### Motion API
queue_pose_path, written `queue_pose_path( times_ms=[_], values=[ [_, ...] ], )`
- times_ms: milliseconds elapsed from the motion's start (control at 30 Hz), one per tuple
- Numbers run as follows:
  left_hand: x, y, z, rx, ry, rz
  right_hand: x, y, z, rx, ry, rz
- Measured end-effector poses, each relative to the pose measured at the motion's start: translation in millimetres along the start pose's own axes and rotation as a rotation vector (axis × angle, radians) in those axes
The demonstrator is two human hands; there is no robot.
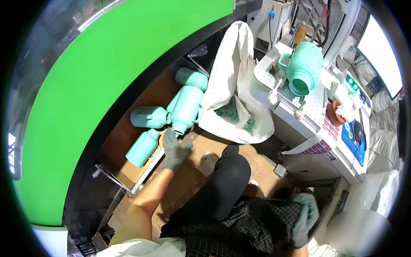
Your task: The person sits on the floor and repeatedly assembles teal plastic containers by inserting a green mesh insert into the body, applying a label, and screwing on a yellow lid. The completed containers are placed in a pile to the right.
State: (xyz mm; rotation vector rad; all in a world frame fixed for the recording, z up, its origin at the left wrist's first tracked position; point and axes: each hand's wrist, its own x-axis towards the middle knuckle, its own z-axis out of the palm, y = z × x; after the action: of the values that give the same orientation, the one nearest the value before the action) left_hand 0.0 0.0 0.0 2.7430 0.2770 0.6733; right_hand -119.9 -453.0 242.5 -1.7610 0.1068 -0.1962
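Jugs of mint-green plastic (187,105), round-bodied, short-necked, loop-handled, lie from the near edge to the far right corner of a brown, metal-edged tray (147,96); the grey-gloved left hand (174,152) is unclenched beside one mouth; the grip of the grey-gloved right hand (306,216) cannot be told.

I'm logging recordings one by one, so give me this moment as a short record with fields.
Left hand: gloved, fingers extended beside the mouth of a mint-green jug; contact unclear
Right hand: gloved, by the dark checked cloth; grip unclear
Low bin: several mint-green jugs, some overlapping
White workbench: another jug, mouth toward the person
White sack: open, green scraps inside
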Motion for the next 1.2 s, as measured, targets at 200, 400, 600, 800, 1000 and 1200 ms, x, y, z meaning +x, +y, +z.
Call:
queue_pose_path(
  times_ms=[200, 400, 600, 800, 1000, 1200],
  values=[
    [114, 45, 59, 0.211, -0.068, 0.347, -33, 39, 28, -0.193, 0.07, 0.119],
    [145, -9, 31, 0.121, -0.025, 0.182, -83, 44, 30, -0.153, 0.021, 0.063],
    [77, 112, -144, -0.684, 0.121, 0.057, -63, 30, 66, 0.238, 0.149, 0.241],
    [-42, 236, -211, -1.407, -0.619, 0.011, -43, 29, 87, 0.399, -0.188, 0.059],
    [-92, 233, -158, -0.969, -0.665, 0.955, -135, 35, -7, 0.703, -0.246, 0.832],
    [-112, 244, -156, -0.53, -0.408, 0.937, -175, 0, 0, -0.093, 0.297, -0.011]
  ],
)
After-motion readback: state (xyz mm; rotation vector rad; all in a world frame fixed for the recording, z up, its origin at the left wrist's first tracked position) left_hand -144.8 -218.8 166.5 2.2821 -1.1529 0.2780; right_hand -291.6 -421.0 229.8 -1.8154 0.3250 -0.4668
